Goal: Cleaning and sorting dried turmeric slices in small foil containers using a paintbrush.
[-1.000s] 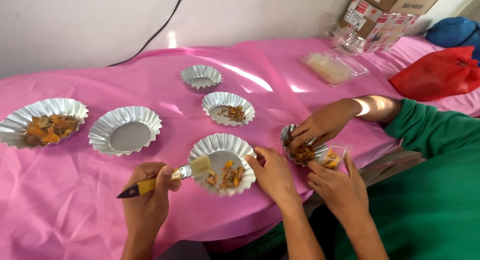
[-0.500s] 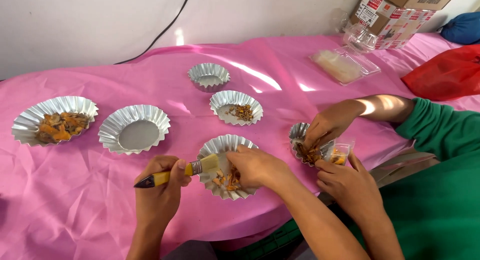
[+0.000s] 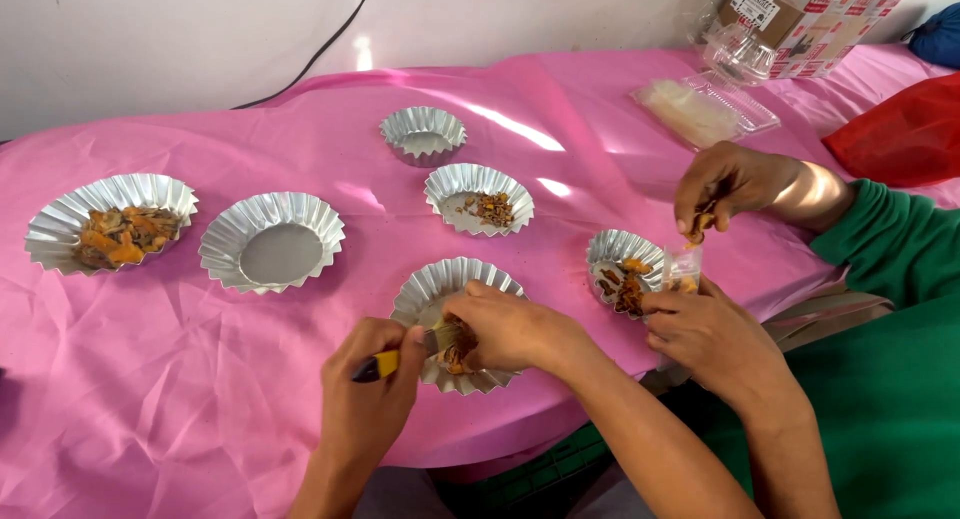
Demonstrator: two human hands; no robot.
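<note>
The left hand (image 3: 372,379) is closed around a yellow-handled brush (image 3: 400,354). Just beside it, the right hand (image 3: 505,329) curls over orange pieces (image 3: 458,354) in a fluted foil cup (image 3: 440,284); whether it grips any, I cannot tell.

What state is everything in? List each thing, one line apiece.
Left hand: closed on brush.
Right hand: curled over the near cup's pieces, grip hidden.
Near cup: holds pieces.
Far small cup: empty.
Middle cup: a few pieces.
Big left cup: well filled.
Big second cup: empty.
Right cup: some pieces.
Plastic clamshell: open.
</note>
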